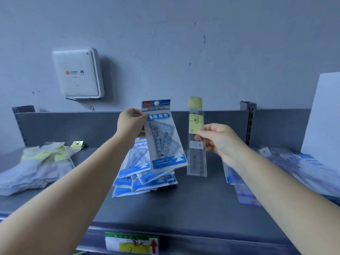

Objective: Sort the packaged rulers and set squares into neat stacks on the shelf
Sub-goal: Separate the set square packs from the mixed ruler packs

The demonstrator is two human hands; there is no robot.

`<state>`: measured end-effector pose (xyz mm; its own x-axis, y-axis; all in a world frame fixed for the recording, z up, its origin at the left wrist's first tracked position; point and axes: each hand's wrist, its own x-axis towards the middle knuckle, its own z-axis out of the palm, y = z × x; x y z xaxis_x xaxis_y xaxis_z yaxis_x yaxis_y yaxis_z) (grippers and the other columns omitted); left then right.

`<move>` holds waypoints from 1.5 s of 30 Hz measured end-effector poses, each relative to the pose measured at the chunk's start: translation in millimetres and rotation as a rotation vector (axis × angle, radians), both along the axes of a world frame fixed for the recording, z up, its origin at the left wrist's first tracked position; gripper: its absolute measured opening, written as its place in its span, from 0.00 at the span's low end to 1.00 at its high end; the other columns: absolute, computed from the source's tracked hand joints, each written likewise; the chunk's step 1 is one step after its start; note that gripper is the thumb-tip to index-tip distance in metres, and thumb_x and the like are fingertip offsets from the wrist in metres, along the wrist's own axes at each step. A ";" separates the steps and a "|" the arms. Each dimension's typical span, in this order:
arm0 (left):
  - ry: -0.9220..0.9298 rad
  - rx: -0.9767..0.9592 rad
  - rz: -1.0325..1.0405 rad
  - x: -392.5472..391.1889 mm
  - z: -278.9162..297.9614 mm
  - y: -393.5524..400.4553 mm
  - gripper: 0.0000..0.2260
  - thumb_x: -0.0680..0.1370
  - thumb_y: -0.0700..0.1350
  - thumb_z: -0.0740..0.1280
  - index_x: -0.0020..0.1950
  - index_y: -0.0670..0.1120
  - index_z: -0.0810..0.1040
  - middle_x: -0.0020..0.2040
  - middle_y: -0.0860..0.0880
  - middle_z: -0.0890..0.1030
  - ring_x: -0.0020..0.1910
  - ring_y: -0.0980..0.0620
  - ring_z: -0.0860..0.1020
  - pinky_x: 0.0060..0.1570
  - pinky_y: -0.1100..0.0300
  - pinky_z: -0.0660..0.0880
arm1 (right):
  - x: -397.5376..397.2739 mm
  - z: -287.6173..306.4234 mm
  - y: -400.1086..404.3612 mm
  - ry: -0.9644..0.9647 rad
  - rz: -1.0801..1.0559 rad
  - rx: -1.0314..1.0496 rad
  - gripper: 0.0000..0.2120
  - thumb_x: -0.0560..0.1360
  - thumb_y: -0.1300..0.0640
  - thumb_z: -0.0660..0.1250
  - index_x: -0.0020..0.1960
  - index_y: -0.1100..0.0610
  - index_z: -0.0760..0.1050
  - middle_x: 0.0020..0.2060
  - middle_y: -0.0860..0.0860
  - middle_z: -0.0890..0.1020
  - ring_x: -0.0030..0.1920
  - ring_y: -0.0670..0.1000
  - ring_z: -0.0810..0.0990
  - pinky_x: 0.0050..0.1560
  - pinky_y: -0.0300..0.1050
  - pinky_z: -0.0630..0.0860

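My left hand pinches the upper left edge of a blue-and-white set square pack and holds it upright above the shelf. My right hand pinches a clear, narrow ruler pack with a yellow label, also upright. Below the lifted set square pack lies a fanned stack of blue set square packs. A heap of yellow-labelled ruler packs lies at the shelf's left. Mixed packs lie jumbled at the right, partly behind my right forearm.
A grey back panel closes the shelf at the rear, with a slotted upright right of centre. A white box hangs on the wall above. A white board leans at the far right. A price label sits on the front edge.
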<state>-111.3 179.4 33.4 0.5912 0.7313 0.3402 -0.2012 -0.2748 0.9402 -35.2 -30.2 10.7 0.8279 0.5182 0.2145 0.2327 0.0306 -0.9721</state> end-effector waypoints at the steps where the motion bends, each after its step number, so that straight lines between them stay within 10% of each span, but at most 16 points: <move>1: 0.004 -0.007 0.007 -2.7 -0.7 8.9 0.09 0.77 0.36 0.63 0.38 0.46 0.70 0.39 0.44 0.78 0.31 0.48 0.79 0.24 0.61 0.77 | -5.6 0.9 7.9 0.005 0.022 -0.003 0.06 0.77 0.63 0.63 0.43 0.56 0.76 0.34 0.50 0.81 0.31 0.45 0.75 0.34 0.38 0.69; 8: 0.303 0.252 0.102 -1.6 -27.0 68.6 0.09 0.77 0.47 0.66 0.52 0.43 0.73 0.44 0.45 0.75 0.30 0.47 0.74 0.34 0.50 0.79 | -33.9 7.4 68.7 -0.058 0.049 -0.062 0.05 0.76 0.61 0.65 0.43 0.55 0.77 0.32 0.48 0.82 0.29 0.44 0.73 0.36 0.39 0.68; 11: 0.416 0.399 0.093 -12.6 -32.1 97.2 0.07 0.78 0.48 0.63 0.42 0.47 0.71 0.44 0.46 0.74 0.39 0.47 0.73 0.45 0.50 0.77 | -45.0 7.9 99.6 -0.047 0.055 -0.064 0.04 0.76 0.62 0.65 0.44 0.56 0.77 0.33 0.49 0.82 0.28 0.43 0.74 0.33 0.37 0.69; 29: 0.558 0.684 0.197 -186.8 -30.8 311.7 0.05 0.78 0.45 0.62 0.50 0.46 0.76 0.42 0.50 0.79 0.43 0.48 0.76 0.41 0.57 0.72 | -169.9 6.1 353.4 -0.044 0.209 -0.133 0.05 0.74 0.61 0.68 0.40 0.57 0.75 0.36 0.53 0.81 0.31 0.47 0.74 0.31 0.37 0.69; 34: 0.617 0.806 0.237 -183.4 -32.7 315.9 0.10 0.78 0.47 0.62 0.57 0.46 0.75 0.51 0.50 0.78 0.47 0.49 0.74 0.46 0.57 0.70 | -169.4 -4.7 368.0 -0.427 0.069 -0.448 0.14 0.74 0.55 0.68 0.58 0.57 0.73 0.55 0.50 0.77 0.55 0.51 0.75 0.53 0.43 0.71; 40: 0.714 0.997 0.212 -155.5 -25.1 272.2 0.13 0.77 0.50 0.61 0.60 0.50 0.74 0.58 0.51 0.78 0.55 0.47 0.75 0.51 0.56 0.71 | -160.8 0.2 322.7 -1.160 -0.190 -0.792 0.10 0.77 0.55 0.59 0.58 0.54 0.71 0.53 0.48 0.76 0.54 0.53 0.73 0.45 0.44 0.65; 45: 0.684 1.209 0.173 -124.3 -22.4 207.4 0.14 0.78 0.54 0.60 0.61 0.50 0.72 0.59 0.51 0.76 0.59 0.47 0.72 0.53 0.56 0.67 | -141.1 0.5 263.5 -1.267 -0.323 -0.875 0.12 0.78 0.53 0.57 0.59 0.55 0.70 0.54 0.50 0.75 0.55 0.54 0.72 0.47 0.46 0.63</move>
<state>-235.6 386.7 11.1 0.8276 0.2760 0.4888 0.3146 -0.9492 0.0034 -176.2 233.3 11.3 0.4457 0.6920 0.5679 0.7633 -0.6252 0.1629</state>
